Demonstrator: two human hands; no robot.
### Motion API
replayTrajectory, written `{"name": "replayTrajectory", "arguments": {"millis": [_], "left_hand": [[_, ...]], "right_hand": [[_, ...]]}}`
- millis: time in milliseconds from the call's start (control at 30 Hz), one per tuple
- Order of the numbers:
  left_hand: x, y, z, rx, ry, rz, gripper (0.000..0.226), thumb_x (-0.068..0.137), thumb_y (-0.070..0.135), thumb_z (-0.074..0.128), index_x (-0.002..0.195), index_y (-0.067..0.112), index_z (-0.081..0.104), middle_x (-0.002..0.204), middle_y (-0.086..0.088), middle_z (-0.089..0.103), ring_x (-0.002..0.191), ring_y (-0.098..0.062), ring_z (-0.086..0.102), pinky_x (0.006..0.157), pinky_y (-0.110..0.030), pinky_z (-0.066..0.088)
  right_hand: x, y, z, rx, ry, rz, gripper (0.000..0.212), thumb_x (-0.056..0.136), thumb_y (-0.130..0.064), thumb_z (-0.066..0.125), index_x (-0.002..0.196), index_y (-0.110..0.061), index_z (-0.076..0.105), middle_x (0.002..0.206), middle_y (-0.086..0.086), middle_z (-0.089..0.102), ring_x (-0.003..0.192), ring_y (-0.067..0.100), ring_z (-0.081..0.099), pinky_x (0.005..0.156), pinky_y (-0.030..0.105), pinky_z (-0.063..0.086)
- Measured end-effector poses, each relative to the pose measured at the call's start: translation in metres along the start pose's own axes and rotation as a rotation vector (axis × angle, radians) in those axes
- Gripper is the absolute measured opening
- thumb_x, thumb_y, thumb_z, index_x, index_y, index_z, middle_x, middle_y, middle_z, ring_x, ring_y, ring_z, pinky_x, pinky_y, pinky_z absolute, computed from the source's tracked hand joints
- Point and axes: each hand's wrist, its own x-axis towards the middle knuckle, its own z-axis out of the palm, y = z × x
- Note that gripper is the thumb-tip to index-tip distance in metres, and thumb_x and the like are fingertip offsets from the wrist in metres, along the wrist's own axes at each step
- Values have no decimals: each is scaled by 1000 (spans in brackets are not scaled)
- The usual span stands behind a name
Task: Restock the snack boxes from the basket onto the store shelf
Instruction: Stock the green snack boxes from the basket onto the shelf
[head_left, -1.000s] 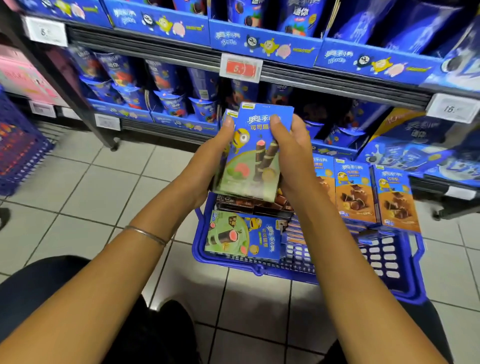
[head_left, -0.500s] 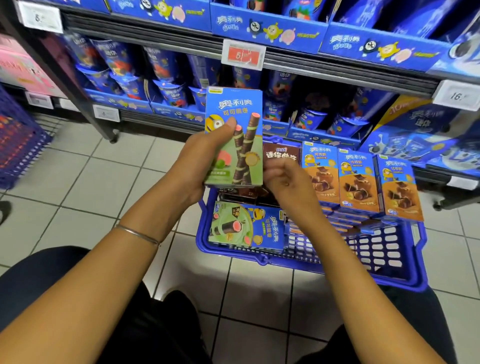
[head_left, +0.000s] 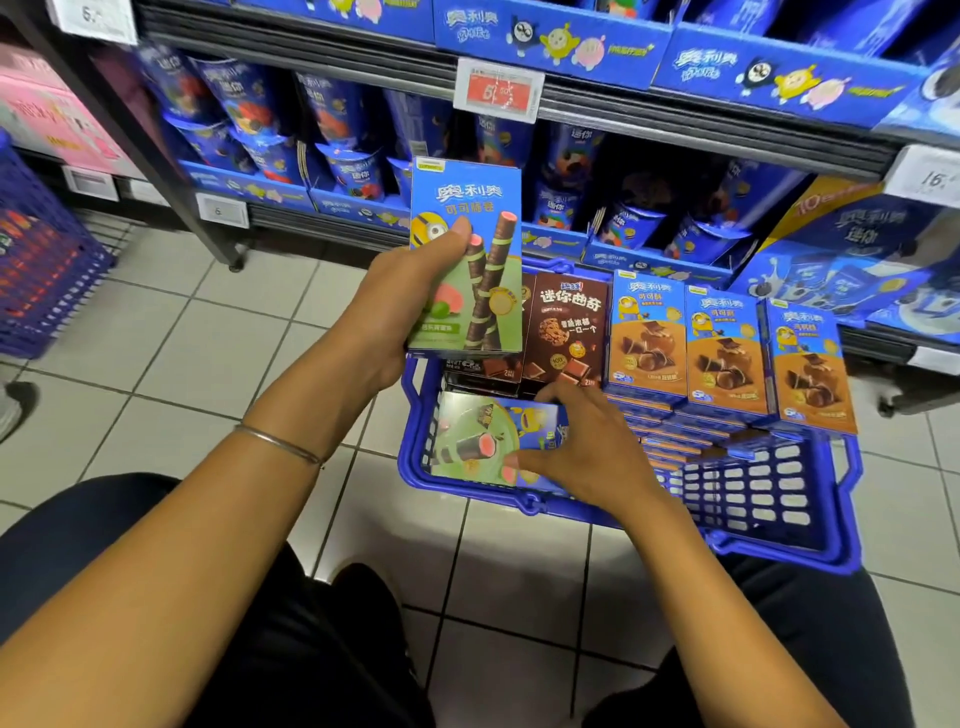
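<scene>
My left hand (head_left: 400, 291) grips an upright blue-and-green snack box (head_left: 470, 291) above the left end of the blue basket (head_left: 753, 509) on the floor. My right hand (head_left: 582, 452) is down in the basket, its fingers curled round the edge of a second green box (head_left: 478, 441) lying flat there. Brown cookie boxes (head_left: 566, 327) and three orange boxes (head_left: 727, 353) stand upright in the basket. The store shelf (head_left: 571, 244) with blue snack packs runs behind it.
A dark upright shelf post (head_left: 171, 176) stands at the left on the tiled floor. A purple crate (head_left: 41, 280) sits at the far left. Price tags (head_left: 498, 91) hang on the shelf rails. My dark-trousered knees are at the bottom.
My right hand let go of the upright box and dropped into the basket onto the flat green box. My left hand alone keeps the upright box, held slightly lower.
</scene>
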Motion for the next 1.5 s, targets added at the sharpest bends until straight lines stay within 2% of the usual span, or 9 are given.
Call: {"name": "replayTrajectory", "arguments": {"millis": [267, 367, 433, 600, 800, 933, 1167, 1367, 1500], "left_hand": [[4, 7, -3, 79, 38, 67, 30, 95, 45, 72, 101, 16, 78, 101, -6, 82, 91, -25, 80, 73, -34, 64], [5, 8, -1, 104, 56, 91, 34, 95, 44, 73, 110, 13, 75, 101, -5, 82, 89, -22, 80, 69, -32, 62], [6, 5, 0, 148, 66, 133, 39, 94, 43, 74, 117, 11, 72, 100, -3, 82, 88, -19, 80, 69, -32, 63], [3, -6, 4, 333, 32, 270, 13, 95, 32, 76, 88, 26, 66, 75, 16, 77, 64, -1, 72, 54, -16, 53], [-2, -9, 20, 369, -149, 144, 61, 97, 70, 47, 111, 19, 78, 106, -2, 81, 100, -22, 78, 92, -43, 60], [-7, -7, 31, 416, -195, 63, 66, 76, 90, 28, 96, 52, 78, 102, 11, 81, 95, -9, 78, 84, -36, 57], [-11, -16, 37, 286, -267, -9, 87, 74, 99, 32, 116, 37, 76, 113, -1, 80, 106, -22, 77, 100, -45, 57], [-14, -18, 29, 122, -386, -44, 62, 81, 60, 71, 125, 16, 73, 125, -15, 74, 117, -40, 70, 108, -62, 49], [-8, -15, 24, 40, -259, 9, 46, 87, 44, 69, 120, 12, 76, 122, -20, 75, 113, -42, 71, 102, -57, 55]], "right_hand": [[-9, -1, -48, 379, -60, -133, 51, 88, -5, 77, 122, -34, 53, 127, -3, 54, 108, 6, 62, 84, 27, 59], [-15, -12, -71, 579, -99, -186, 59, 86, 2, 77, 127, -32, 50, 115, -4, 68, 96, 12, 74, 75, 35, 64], [-16, -22, -84, 701, -87, -231, 57, 80, -4, 82, 124, -25, 52, 112, -2, 73, 97, 16, 76, 73, 36, 64], [-3, -46, -107, 890, 91, -327, 42, 73, -18, 88, 109, -16, 66, 110, 6, 77, 103, 24, 74, 80, 36, 63], [25, -68, -110, 880, 316, -274, 29, 85, -13, 80, 113, -14, 72, 101, 3, 75, 67, 2, 70, 49, 9, 46], [35, -69, -104, 931, 481, -210, 35, 83, -19, 84, 115, -13, 72, 107, 4, 74, 86, 16, 73, 63, 28, 56], [47, -79, -93, 962, 647, -137, 38, 81, -14, 85, 114, -11, 66, 118, 13, 69, 112, 31, 66, 96, 53, 53], [51, -86, -90, 942, 601, -74, 41, 86, -32, 80, 119, -13, 63, 120, 6, 65, 113, 21, 64, 96, 42, 55], [43, -66, -72, 1111, 636, 84, 37, 92, -55, 54, 102, -20, 63, 103, -1, 67, 94, 12, 63, 82, 37, 53]]}}
